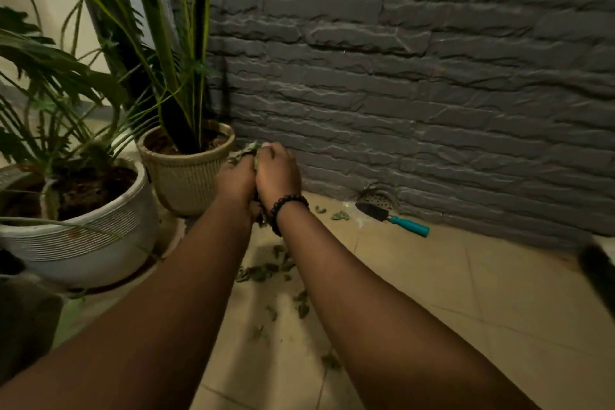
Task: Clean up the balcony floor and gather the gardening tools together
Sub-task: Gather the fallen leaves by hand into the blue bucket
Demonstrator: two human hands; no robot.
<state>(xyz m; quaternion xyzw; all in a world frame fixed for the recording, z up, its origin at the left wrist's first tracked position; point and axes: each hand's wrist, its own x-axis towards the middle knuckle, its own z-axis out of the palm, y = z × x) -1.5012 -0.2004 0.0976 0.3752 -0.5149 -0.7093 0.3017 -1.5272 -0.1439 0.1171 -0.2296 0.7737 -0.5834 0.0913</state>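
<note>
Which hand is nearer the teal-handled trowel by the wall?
Right. The right hand, cupped against the left hand around a bundle of leaves, sits on the side facing the trowel; the left is just beyond it, toward the pots.

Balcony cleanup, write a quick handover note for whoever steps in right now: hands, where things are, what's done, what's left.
Left hand and right hand: pressed together, gripping a clump of dry leaves beside the beige pot.
Trowel: on the floor by the wall, near the drain, untouched.
Done: one handful gathered.
Left: loose leaves on the tiles; dispose of the handful; collect the trowel.
</note>
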